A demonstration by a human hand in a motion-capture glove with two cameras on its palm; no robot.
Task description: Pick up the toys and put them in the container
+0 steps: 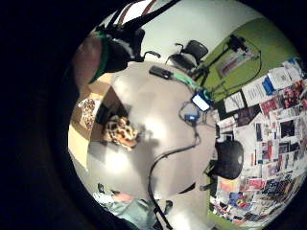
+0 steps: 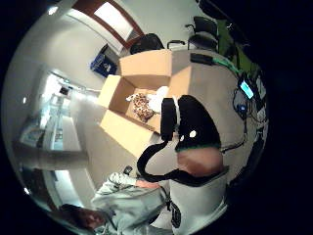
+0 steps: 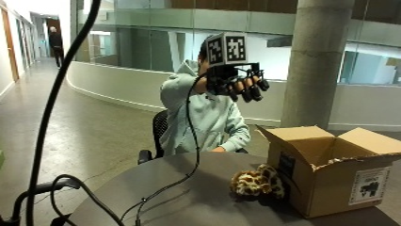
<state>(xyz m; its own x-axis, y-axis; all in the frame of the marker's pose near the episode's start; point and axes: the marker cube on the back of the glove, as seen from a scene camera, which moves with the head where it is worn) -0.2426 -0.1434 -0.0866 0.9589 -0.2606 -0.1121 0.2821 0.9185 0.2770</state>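
Observation:
A spotted giraffe plush (image 3: 257,182) lies on the round grey table (image 3: 188,200), touching the near side of an open cardboard box (image 3: 332,181). My gloved right hand (image 3: 241,84) is raised high above the table, well away from both, with its fingers loosely curled and nothing in them. The little finger side palm view looks down on the giraffe plush (image 1: 122,132) beside the box (image 1: 79,136). In the thumb side palm view, another spotted toy (image 2: 142,106) and something white (image 2: 159,100) lie inside the box (image 2: 122,129).
A black cable (image 3: 169,186) runs across the table from the glove. A dark phone (image 1: 159,72) and a lit-screen device (image 1: 201,101) lie near the table's far edge. Office chairs (image 1: 192,52) stand beyond it.

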